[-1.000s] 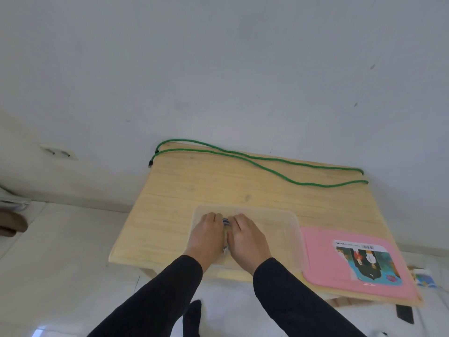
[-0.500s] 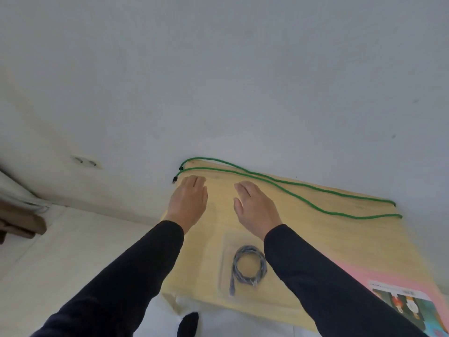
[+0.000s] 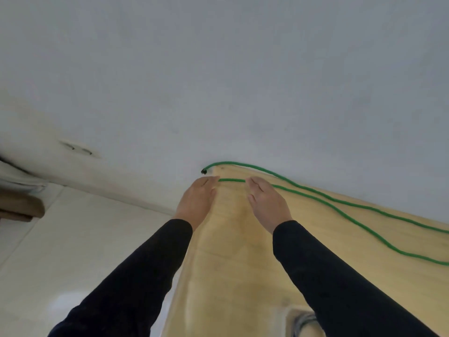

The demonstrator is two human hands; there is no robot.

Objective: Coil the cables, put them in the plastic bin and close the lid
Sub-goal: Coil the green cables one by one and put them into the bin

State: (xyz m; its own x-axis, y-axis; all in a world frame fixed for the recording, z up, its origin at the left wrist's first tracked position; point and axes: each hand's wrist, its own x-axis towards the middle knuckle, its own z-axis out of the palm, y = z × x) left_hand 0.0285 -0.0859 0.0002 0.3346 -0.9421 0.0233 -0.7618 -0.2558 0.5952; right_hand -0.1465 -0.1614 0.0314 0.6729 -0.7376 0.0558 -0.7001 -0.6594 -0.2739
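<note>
A long green cable lies in two strands along the far edge of the wooden table, with its black plug hanging off the far left corner. My left hand and my right hand are stretched out to that corner. Both sets of fingertips rest on the nearer strand, and a short stretch of cable shows between them. The backs of my hands hide whether the fingers grip it. At the bottom right, a corner of the clear plastic bin shows, with a coiled grey cable inside.
A white wall rises directly behind the table. To the left of the table is pale tiled floor. A brown piece of furniture stands at the far left edge of view.
My hands left the grey coil in the bin and reached forward to the table's far left corner, onto the green cable. My head moved forward and left, so the pink lid left view.
</note>
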